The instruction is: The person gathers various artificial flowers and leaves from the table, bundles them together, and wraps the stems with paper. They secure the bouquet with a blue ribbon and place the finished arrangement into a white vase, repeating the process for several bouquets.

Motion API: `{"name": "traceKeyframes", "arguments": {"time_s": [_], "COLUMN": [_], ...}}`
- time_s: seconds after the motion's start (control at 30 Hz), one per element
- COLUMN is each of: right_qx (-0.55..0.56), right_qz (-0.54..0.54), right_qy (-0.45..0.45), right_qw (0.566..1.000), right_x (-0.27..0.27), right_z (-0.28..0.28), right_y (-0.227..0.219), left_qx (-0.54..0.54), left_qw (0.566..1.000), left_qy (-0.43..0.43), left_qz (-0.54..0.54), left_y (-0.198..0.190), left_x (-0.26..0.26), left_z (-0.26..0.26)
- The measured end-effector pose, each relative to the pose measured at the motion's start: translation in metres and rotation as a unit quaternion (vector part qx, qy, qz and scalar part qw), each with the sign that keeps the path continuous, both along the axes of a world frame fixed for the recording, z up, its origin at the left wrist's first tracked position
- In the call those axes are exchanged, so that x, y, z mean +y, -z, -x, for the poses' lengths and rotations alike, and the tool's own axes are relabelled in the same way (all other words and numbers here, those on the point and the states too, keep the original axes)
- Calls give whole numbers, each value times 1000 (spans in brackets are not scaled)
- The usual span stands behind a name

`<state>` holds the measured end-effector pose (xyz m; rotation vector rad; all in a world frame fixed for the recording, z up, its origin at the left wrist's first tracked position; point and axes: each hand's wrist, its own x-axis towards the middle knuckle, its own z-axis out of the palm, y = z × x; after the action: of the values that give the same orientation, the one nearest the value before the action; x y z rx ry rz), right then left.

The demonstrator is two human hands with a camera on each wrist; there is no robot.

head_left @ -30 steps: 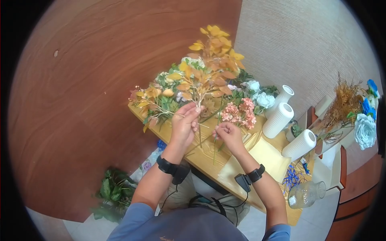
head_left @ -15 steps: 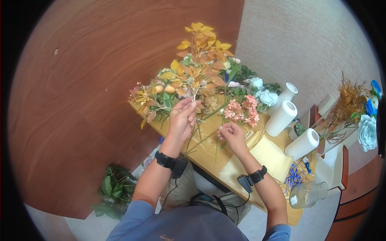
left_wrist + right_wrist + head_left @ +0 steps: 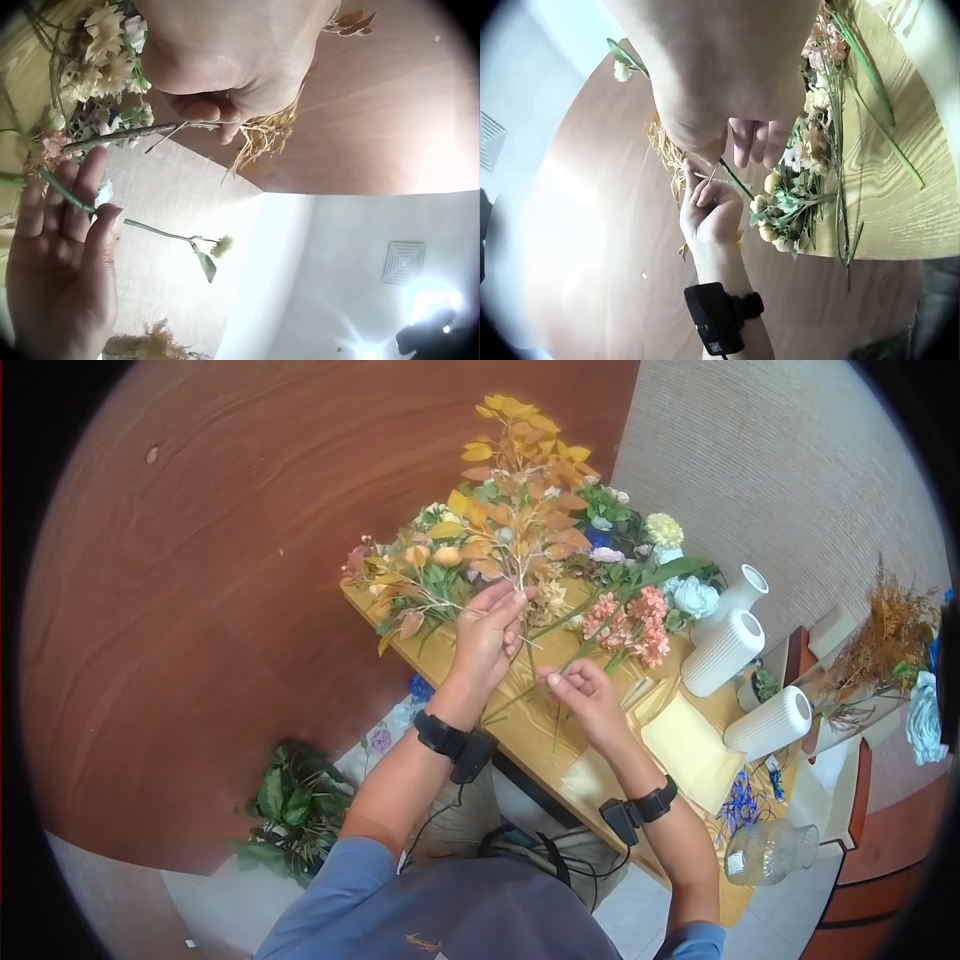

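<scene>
My left hand (image 3: 488, 635) grips the stems of a tall branch of yellow and orange leaves (image 3: 520, 510) above the table. To its right, my right hand (image 3: 585, 695) pinches a thin green stem between thumb and fingers; the stem slants up to a pale yellow flower (image 3: 664, 530). In the left wrist view, the stem crosses the right palm (image 3: 60, 277), and a small leaf (image 3: 206, 266) sits by the flower (image 3: 222, 246). The left hand (image 3: 712, 217) appears below the right hand (image 3: 720, 82) in the right wrist view. The two hands are apart.
Mixed flowers cover the table's (image 3: 440, 670) far side, with pink blossoms (image 3: 630, 625) nearer. White vases (image 3: 722, 652), yellow paper (image 3: 690, 745), blue ribbon (image 3: 740, 805) and a glass vase (image 3: 770, 852) stand or lie at the right. A leafy plant (image 3: 295, 810) is low at the left.
The green stem in my right hand has tilted from nearly upright toward the right, and its pale yellow flower now shows. The head view has shifted; my left hand still grips the leafy branch.
</scene>
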<state>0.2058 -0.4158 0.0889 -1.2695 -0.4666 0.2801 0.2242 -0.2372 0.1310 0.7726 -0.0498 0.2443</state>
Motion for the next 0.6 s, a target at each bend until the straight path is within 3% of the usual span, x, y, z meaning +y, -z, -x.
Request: {"name": "traceKeyframes", "arguments": {"time_s": [0.1,0.23,0.4,0.6], "right_qx": [47,14,90,66], "right_qz": [11,10,-23,-18], "right_qy": [-1,24,-29,-17], "right_qw": [999,1000,995,997], "right_x": [5,10,14,14], "right_z": [0,-3,4,4], "right_y": [0,10,8,17], "left_qx": [9,3,-4,-10], "left_qw": [1000,999,999,998], "left_qy": [8,22,32,57], "left_qz": [-28,-30,-35,-29], "left_y": [4,9,11,6], "left_x": [-5,-10,-15,-15], "left_z": [-1,-3,-2,-1]}}
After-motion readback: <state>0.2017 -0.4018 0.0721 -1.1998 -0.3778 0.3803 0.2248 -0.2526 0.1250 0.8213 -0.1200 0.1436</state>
